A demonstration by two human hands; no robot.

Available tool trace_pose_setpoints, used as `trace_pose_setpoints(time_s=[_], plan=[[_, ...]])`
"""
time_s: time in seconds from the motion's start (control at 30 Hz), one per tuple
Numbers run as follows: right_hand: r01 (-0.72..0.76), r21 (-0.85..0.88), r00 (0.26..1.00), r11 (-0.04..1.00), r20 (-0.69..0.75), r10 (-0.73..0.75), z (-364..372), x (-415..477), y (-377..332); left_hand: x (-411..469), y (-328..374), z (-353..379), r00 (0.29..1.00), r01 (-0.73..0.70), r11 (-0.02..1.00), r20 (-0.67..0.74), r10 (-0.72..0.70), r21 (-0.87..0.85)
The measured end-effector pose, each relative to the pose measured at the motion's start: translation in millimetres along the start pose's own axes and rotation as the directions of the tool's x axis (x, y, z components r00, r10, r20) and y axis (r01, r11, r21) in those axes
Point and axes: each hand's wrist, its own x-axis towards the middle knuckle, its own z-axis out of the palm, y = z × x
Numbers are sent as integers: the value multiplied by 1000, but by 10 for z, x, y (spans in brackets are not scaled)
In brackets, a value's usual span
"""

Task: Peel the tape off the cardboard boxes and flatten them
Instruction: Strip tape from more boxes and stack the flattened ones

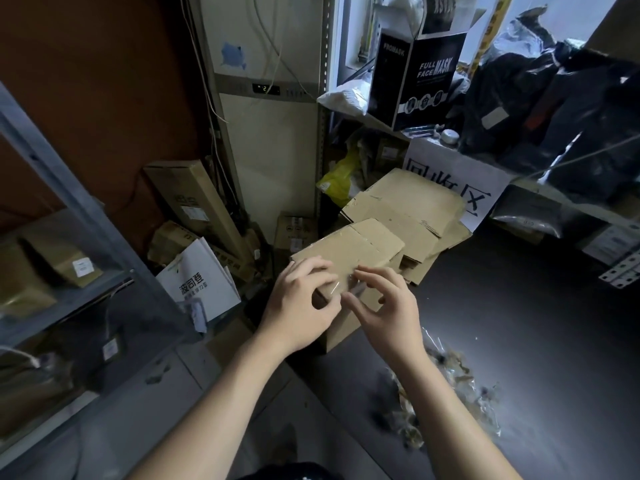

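A small brown cardboard box [349,249] stands on the dark floor in front of me, with clear tape [353,277] running over its top. My left hand [298,306] grips the box's near left corner, fingers curled over the top edge. My right hand [384,306] is at the near edge, its fingertips pinching the clear tape where it lifts off the box. Behind the box lies a stack of flattened cardboard boxes [408,206].
A heap of peeled tape scraps [446,386] lies on the floor at the right. A white paper bag [199,278] and more boxes [190,199] crowd the left. Metal shelving [69,188] stands at the left, and a shelf with black bags [554,109] at the right.
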Motion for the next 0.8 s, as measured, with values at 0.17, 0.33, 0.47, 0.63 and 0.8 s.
trace_pose_setpoints(time_s=[0.17, 0.33, 0.47, 0.63, 0.8], plan=[[-20, 74, 999, 997, -37, 23, -2, 31, -14, 32, -39, 32, 1000, -6, 1000, -17, 5, -22], [-21, 63, 1000, 998, -14, 22, 80, -52, -27, 24, 17, 44, 995, 96, 978, -9, -99, -184], [-50, 53, 999, 997, 13, 49, 95, -24, -60, 9, 36, 109, 990, 105, 976, -75, -121, -190], [-66, 22, 997, 998, 36, 65, 137, -20, -83, -33, 14, 171, 985, 49, 973, -148, -84, -223], [-8, -55, 1000, 998, -11, 7, 145, -26, -136, -53, -116, 107, 994, -3, 971, -110, -24, -241]])
